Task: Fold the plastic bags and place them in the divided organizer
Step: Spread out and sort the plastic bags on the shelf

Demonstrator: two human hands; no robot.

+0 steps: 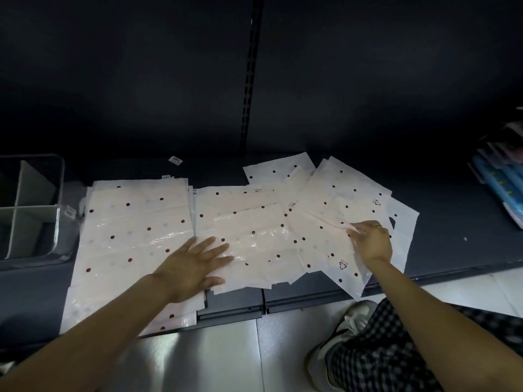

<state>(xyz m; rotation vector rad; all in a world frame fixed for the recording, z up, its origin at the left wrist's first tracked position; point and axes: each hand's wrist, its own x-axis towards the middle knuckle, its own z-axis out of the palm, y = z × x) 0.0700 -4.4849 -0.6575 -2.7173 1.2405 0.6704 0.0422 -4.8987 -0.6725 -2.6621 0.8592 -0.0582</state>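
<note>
Several pale pink plastic bags with dark dots lie flat on a dark low shelf (441,230). One stack (133,230) lies at the left, a middle bag (254,222) beside it, and fanned bags (339,199) at the right. My left hand (192,264) presses flat with spread fingers on the middle bag's near left part. My right hand (370,241) pinches a fold or edge of a right-hand bag with curled fingers. The clear divided organizer (58,222) stands at the far left of the shelf, its compartments looking empty.
Blue packaged goods (501,188) lie at the right end of the shelf. A dark back panel with a slotted upright (249,80) rises behind. A shiny tiled floor (220,357) lies in front, with my checked trouser leg and a sneaker (348,326) at lower right.
</note>
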